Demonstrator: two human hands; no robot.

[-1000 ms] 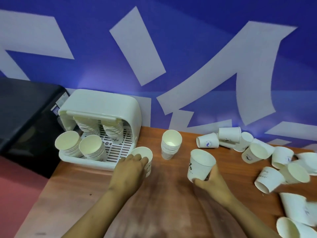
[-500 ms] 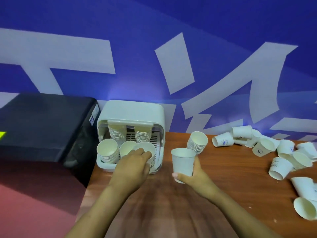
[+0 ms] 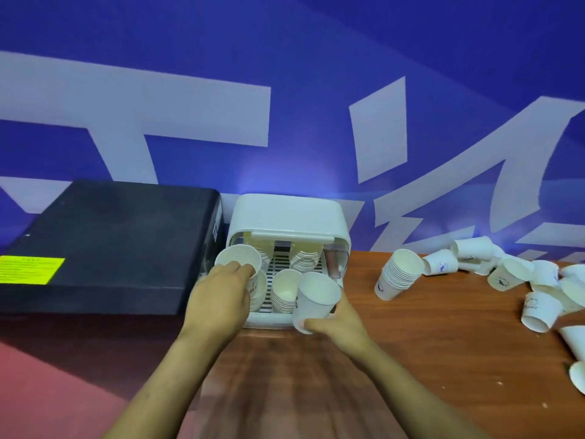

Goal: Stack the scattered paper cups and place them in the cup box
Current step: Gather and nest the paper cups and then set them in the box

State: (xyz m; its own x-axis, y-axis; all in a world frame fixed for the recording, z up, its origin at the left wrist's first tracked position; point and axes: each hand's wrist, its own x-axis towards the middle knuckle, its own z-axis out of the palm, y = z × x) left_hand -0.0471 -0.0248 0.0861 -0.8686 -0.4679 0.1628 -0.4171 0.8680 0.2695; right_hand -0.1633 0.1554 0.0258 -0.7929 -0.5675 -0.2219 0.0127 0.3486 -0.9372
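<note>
- Well left of the cup box (image 3: 286,213) sits a black case (image 3: 104,242) with a yellow label; it plays no part in my work.
- My left hand (image 3: 218,299) grips a paper cup (image 3: 239,259) at the box's left front corner, fingers curled over the near rim, mouth up, above the stack already standing there. I judge the cup as very light and thin-walled, so a hard squeeze would dent it; the rolled rim is the stiffest place to hold.
- Inside the box I see more nested stacks: two at the back under the raised lid and one front-centre stack (image 3: 285,289) on the slotted tray.
- My right hand (image 3: 335,321) holds a second cup (image 3: 316,299) round its base at the box's right front, tilted slightly toward the opening. I judge the base ring is firm enough for that grip, though the smooth paper could slip if I loosen off.
- Right of the box, a leaning stack (image 3: 399,274) rests on the tabletop (image 3: 427,359). It looks likely to slide apart if I lift it from the top only, so I would wrap the lower cups.
- Far right of the box, the scattered cups (image 3: 506,274) lie mostly on their sides, some touching. They should roll easily, so I would pinch each at the rim.
</note>
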